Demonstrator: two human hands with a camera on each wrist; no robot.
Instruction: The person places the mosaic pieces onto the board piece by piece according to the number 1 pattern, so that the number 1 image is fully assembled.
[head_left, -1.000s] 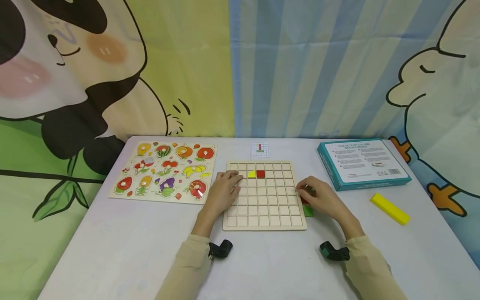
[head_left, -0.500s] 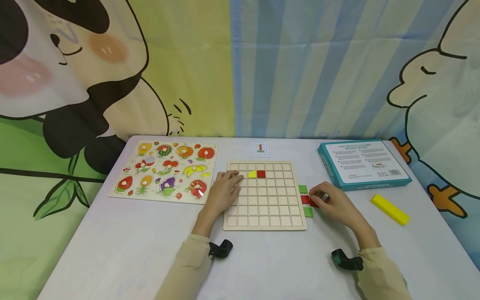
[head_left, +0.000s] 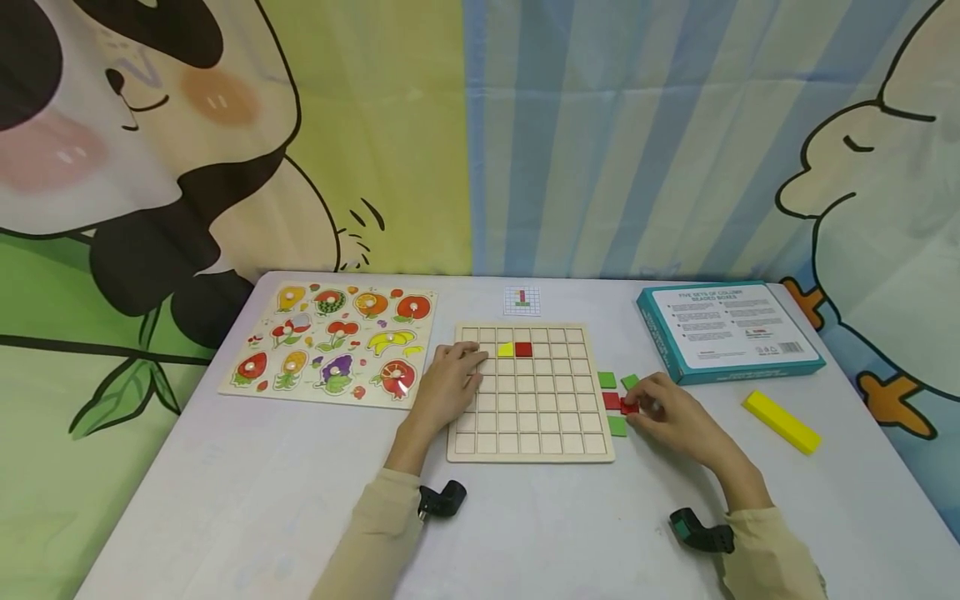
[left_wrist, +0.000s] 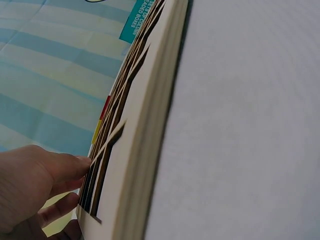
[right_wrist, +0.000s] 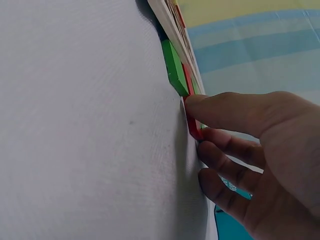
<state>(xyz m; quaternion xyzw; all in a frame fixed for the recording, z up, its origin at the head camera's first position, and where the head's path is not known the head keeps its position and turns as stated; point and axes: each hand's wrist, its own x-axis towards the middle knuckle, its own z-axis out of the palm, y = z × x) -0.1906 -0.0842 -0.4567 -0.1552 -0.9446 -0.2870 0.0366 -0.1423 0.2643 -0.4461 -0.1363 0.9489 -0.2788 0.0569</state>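
On the left edge of a wooden grid board (head_left: 532, 423) rests my left hand (head_left: 446, 385), its fingers lying over the leftmost squares. A yellow tile (head_left: 506, 349) and a red tile (head_left: 523, 349) sit side by side in the board's upper part. Just right of the board, my right hand (head_left: 678, 421) pinches another red tile (right_wrist: 193, 125) at the table surface between thumb and fingers. Around it lie a red tile (head_left: 611, 402) against the board's edge and green tiles, one upper (head_left: 607, 380), one lower (head_left: 617, 427) and one close to my fingers (head_left: 630, 382).
Behind the board lies a small pattern card (head_left: 522, 301). A fruit puzzle board (head_left: 326, 346) is at the left. A teal box (head_left: 735, 329) and a yellow bar (head_left: 782, 422) lie at the right. A printed curtain (head_left: 570, 142) hangs behind the table.
My right hand has drawn back from the board's right edge toward the right and nearer me, uncovering several red and green tiles. My left hand stays in place on the board.
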